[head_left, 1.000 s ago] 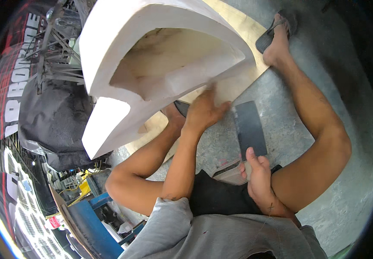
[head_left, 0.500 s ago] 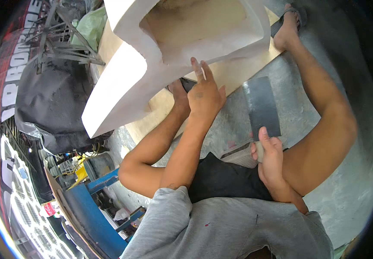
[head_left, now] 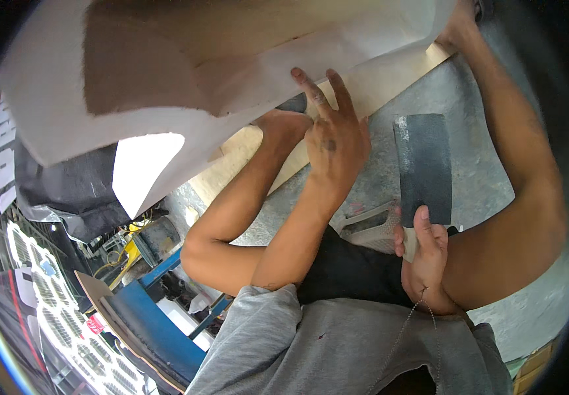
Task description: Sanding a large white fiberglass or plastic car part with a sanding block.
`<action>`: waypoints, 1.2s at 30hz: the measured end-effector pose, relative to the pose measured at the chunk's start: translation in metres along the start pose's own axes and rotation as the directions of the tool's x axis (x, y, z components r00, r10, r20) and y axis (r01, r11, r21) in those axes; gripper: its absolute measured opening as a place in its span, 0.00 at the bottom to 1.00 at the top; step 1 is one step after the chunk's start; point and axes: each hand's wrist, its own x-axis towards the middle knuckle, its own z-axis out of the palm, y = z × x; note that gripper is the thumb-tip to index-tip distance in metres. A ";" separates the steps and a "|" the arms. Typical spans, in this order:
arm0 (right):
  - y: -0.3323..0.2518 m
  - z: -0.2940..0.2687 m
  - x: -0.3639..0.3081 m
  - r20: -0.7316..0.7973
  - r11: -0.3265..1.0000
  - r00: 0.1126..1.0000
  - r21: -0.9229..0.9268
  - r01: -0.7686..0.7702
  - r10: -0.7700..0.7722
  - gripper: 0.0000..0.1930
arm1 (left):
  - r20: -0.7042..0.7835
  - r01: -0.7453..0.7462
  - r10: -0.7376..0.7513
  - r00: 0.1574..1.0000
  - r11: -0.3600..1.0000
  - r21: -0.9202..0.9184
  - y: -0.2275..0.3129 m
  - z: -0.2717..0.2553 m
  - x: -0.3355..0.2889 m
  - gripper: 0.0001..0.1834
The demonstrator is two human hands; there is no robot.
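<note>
A large white moulded shell [head_left: 245,92] with a wide cut-out fills the upper part of the view. My left hand [head_left: 337,141] is at its lower edge, index and middle fingers stretched out and apart, holding nothing. I cannot tell whether the fingertips touch the white surface. Beside my right thigh, my right hand [head_left: 426,247] grips the lower end of a dark grey rectangular piece of sandpaper [head_left: 426,164]. Pale dust marks its left edge, and a beige part shows under the thumb.
Below the shell lies a pale board [head_left: 380,82] on the grey concrete floor [head_left: 376,174]. A beige mesh-like piece [head_left: 373,227] lies between my legs. On the left are a black cover [head_left: 67,184], a blue frame [head_left: 143,329] and a bright grid of lights [head_left: 67,322].
The white shell has tilted and swung nearer, filling more of the upper left. Both my hands appear a little farther right, the right one still holding the sandpaper. The view has shifted too.
</note>
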 end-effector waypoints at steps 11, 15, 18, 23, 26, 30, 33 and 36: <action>0.008 0.000 0.008 0.003 0.994 1.000 -0.109 0.002 -0.002 0.22 | -0.113 -0.095 0.081 0.990 0.987 -0.131 -0.033 -0.006 0.002 0.51; 0.011 0.000 0.012 -0.007 0.986 0.998 -0.160 0.054 -0.056 0.23 | -0.061 0.031 -0.040 0.997 0.990 -0.137 -0.041 -0.021 -0.010 0.52; 0.014 0.004 0.013 0.014 0.984 0.997 -0.163 0.071 -0.070 0.23 | -0.045 0.094 -0.100 0.994 0.988 -0.124 -0.033 -0.024 -0.009 0.53; 0.027 0.001 0.018 0.028 0.963 0.996 -0.253 0.090 -0.085 0.21 | 0.164 0.261 -0.227 0.960 0.938 -0.227 -0.002 -0.034 0.017 0.56; 0.027 0.002 0.019 0.041 0.962 0.996 -0.258 0.091 -0.083 0.22 | 0.013 0.214 -0.223 0.975 0.916 -0.340 0.001 -0.021 0.021 0.54; 0.019 -0.002 0.018 0.028 0.970 0.995 -0.224 0.099 -0.095 0.22 | 0.057 0.217 -0.210 0.976 0.933 -0.286 0.004 -0.018 0.019 0.53; 0.012 0.002 0.013 0.037 0.954 0.986 -0.247 0.167 -0.163 0.21 | 0.052 0.185 -0.177 0.983 0.950 -0.252 -0.014 -0.022 0.010 0.51; 0.010 -0.005 0.016 0.082 0.864 0.972 -0.446 0.235 -0.222 0.21 | -0.027 0.095 -0.103 0.994 0.977 -0.192 -0.041 -0.032 -0.008 0.47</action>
